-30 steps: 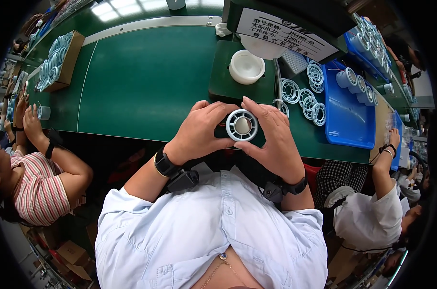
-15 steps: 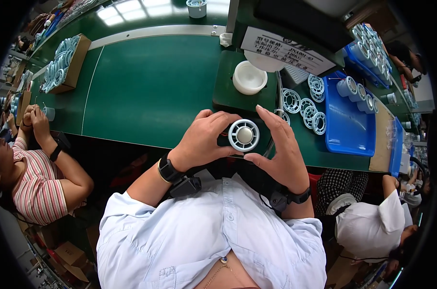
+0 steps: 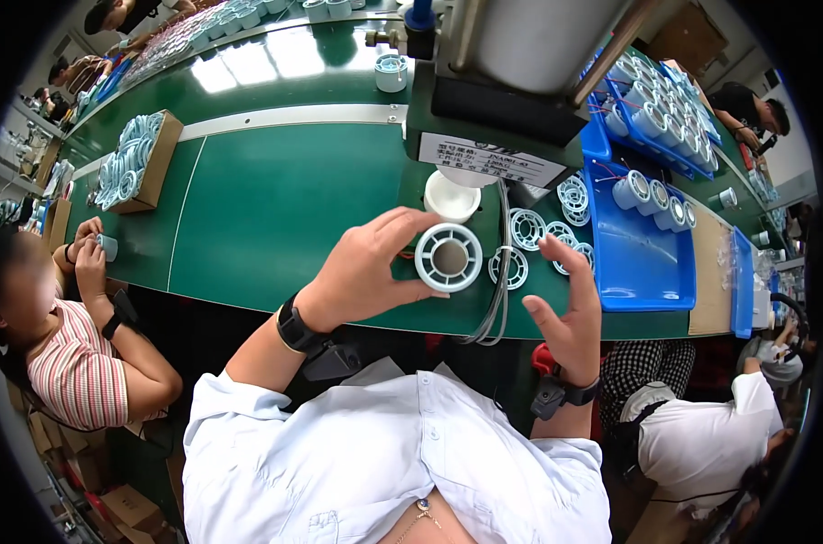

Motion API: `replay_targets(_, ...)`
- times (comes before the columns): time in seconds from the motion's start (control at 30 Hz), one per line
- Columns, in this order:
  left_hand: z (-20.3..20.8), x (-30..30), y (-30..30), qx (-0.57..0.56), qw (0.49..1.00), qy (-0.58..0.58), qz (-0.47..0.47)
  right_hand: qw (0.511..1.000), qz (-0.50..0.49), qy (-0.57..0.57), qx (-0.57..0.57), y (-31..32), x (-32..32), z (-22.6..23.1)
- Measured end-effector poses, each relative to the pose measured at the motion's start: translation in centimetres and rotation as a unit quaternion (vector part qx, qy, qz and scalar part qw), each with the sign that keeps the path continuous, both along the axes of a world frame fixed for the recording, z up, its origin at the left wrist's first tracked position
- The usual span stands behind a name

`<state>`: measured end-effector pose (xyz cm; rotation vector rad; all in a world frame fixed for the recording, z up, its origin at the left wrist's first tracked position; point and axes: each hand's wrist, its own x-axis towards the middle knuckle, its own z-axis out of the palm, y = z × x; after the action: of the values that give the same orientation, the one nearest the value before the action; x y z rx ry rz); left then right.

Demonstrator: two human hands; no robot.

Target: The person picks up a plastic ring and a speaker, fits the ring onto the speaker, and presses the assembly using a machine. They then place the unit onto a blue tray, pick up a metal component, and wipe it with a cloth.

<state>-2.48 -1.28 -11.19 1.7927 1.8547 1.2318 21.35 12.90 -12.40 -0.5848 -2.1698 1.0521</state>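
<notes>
Pale blue is ringing the spoked part (image 3: 448, 258) in the left hand (image 3: 361, 267); just beyond that grip a cup (image 3: 452, 197) is gleaming white, off to its right a tray (image 3: 642, 267) is blazing blue, and far left a co-worker's shirt (image 3: 80, 374) is flashing pink-and-white stripes!

Green workbench (image 3: 275, 218), press (image 3: 502, 118), loose pale-blue rings (image 3: 515, 229), blue tray (image 3: 642, 267), cardboard box (image 3: 162, 168)

You have the pale-blue round part (image 3: 449, 257) gripped in your left hand (image 3: 361, 265), its spoked, grey-centred face turned up toward you.
</notes>
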Motion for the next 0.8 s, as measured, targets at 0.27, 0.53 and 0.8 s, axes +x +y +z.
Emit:
replay_targets(0.27, -5.0, 2.6, -1.2, -0.056, 0.996, -0.065, -0.032, 0.975, 0.121, -0.137, 0.128, -3.1, -3.5, 0.0)
replay_targets(0.53, -4.9, 3.0, -1.3, -0.076, 0.995, -0.063, -0.024, 0.966, 0.11, -0.184, 0.144, -3.3, -3.7, -0.8)
replay_targets(0.8, -5.1, 3.0, -1.4, -0.085, 0.995, -0.056, -0.022, 0.967, 0.091, -0.19, 0.144, -3.7, -3.7, -0.8)
